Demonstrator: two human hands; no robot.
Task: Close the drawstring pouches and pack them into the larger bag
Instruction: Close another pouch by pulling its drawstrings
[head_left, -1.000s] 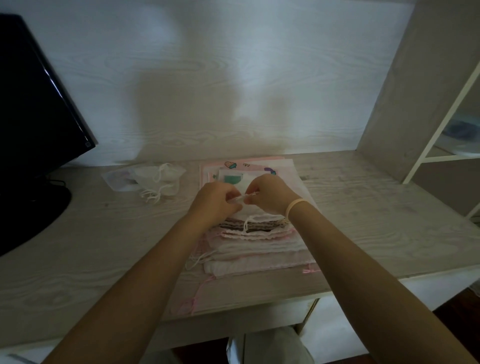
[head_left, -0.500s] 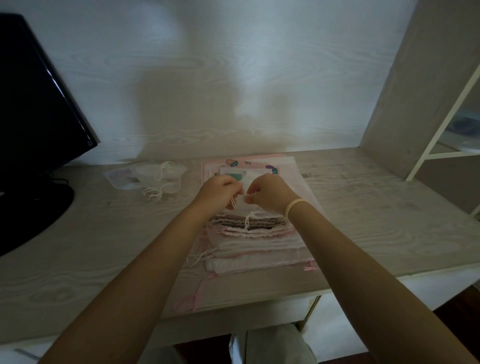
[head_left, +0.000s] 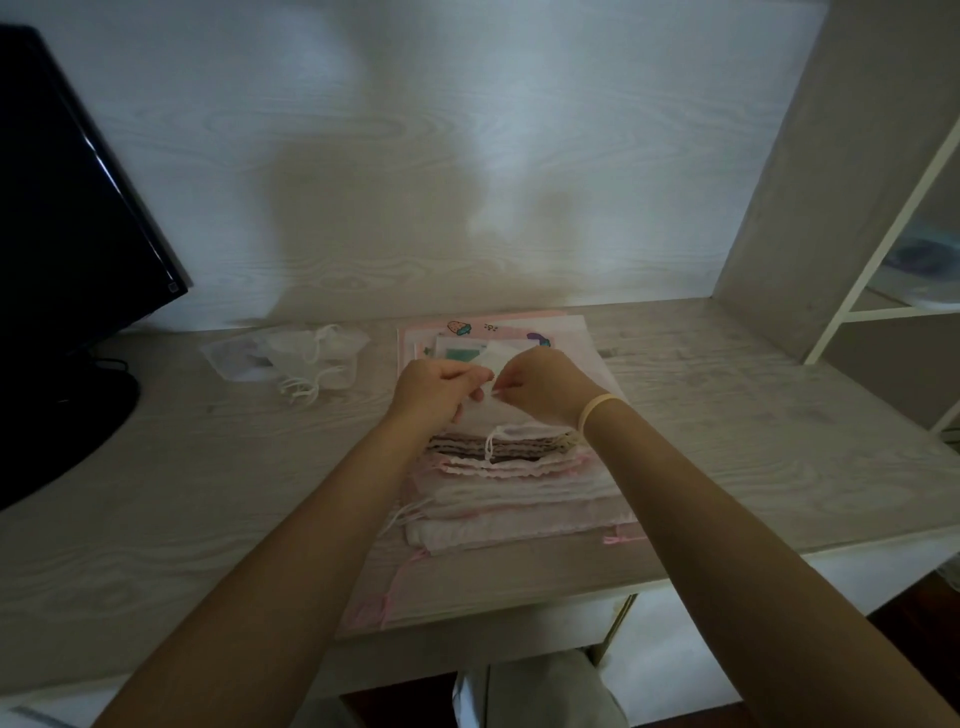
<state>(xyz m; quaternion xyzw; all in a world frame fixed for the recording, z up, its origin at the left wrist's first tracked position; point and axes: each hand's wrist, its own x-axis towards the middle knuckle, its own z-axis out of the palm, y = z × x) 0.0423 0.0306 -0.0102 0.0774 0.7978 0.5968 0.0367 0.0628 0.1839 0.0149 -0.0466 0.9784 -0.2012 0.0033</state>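
Pale wooden desk (head_left: 727, 415) holds a stack of pouches (head_left: 519, 488); above it, left hand (head_left: 441, 387) and right hand (head_left: 540, 382) pinch 1 limp, light pouch (head_left: 491, 364) — best gripped by its cords.

Both bare forearms reaching forward and converging, hands close together, nearly touching. Left hand (head_left: 436, 389) with fingers curled inward, thumb and fingertips pinched; right hand (head_left: 540, 384) likewise curled, pinching between thumb and forefinger, knuckles upward. A pale band round the right wrist.
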